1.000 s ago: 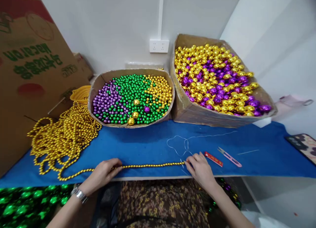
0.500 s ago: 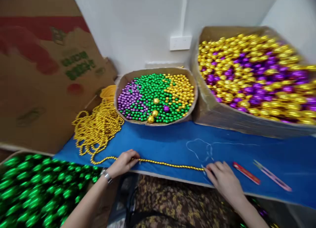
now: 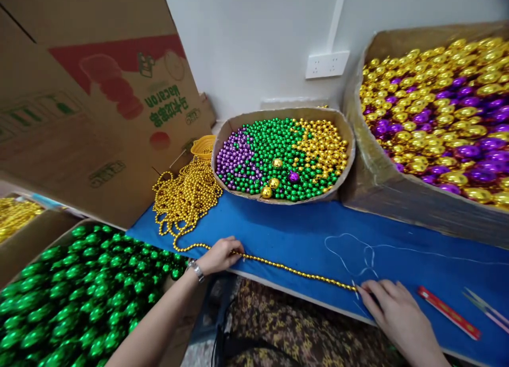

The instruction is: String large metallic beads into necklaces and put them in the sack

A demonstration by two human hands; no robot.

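Note:
A strand of small gold beads [image 3: 298, 272] stretches across the blue cloth [image 3: 274, 226] near its front edge. My left hand [image 3: 221, 254], with a watch at the wrist, pinches the strand partway along. From there the strand curls back to a heap of gold bead strands [image 3: 189, 194]. My right hand [image 3: 393, 308] is closed at the strand's other end, its fingertips partly hiding what they grip. Thin clear thread [image 3: 368, 250] loops over the cloth just beyond those fingers. To the right lie a red flat-sided stick-like case [image 3: 449, 311] and small scissors or tweezers [image 3: 487, 306].
An open carton [image 3: 214, 160] of purple, green and gold beads stands at the back. Beside it is a larger carton [image 3: 401, 197] of gold and purple beads. Green beads [image 3: 79, 287] fill a box at lower left. A tall cardboard box [image 3: 99, 160] and yellow basket [image 3: 203, 146] are behind.
The view has swung left, so everything sits further right in the picture. Both hands keep their hold, and the strand stays stretched between them.

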